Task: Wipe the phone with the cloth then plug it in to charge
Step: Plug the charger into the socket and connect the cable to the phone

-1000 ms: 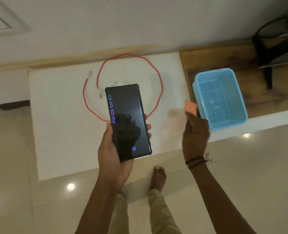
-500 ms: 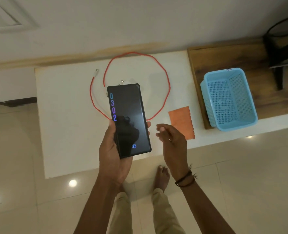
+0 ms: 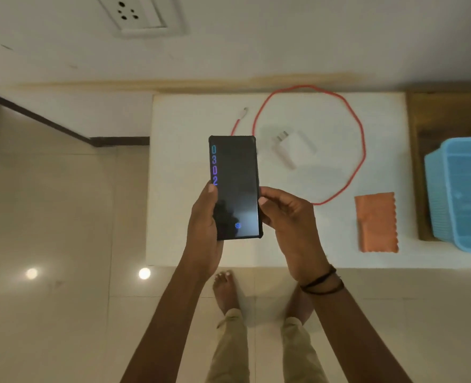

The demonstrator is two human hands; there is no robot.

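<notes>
Two hands hold the phone [image 3: 233,186] upright above the near edge of the white table [image 3: 190,244]. The left hand [image 3: 205,225] grips its lower left side, thumb lying along the left edge of the dark screen, which shows the digits 0302 down its left side and a fingerprint mark near the bottom. The right hand [image 3: 287,219] closes on the phone's right edge, fingertips touching the case about halfway up; a dark band circles that wrist.

Just beyond the right hand, on the table, the red charging cable [image 3: 363,150] lies in a wide loop, its near arc passing right behind the knuckles. Inside the loop, up and slightly right of the phone, rests the white charger adapter [image 3: 295,147], prongs pointing away from the person. One white cable plug [image 3: 245,111] lies on the table beyond the phone's top edge.

To the right of the right hand, apart from it, the orange cloth [image 3: 376,222] lies flat near the table's front edge, untouched. Farther right, a light blue basket [image 3: 436,194] sits on a wooden board [image 3: 417,120], cut off by the frame.

Well beyond both hands, up on the wall, is a white socket plate [image 3: 137,15]. Below the hands, bare feet and beige trousers show on the glossy tiled floor [image 3: 63,313].
</notes>
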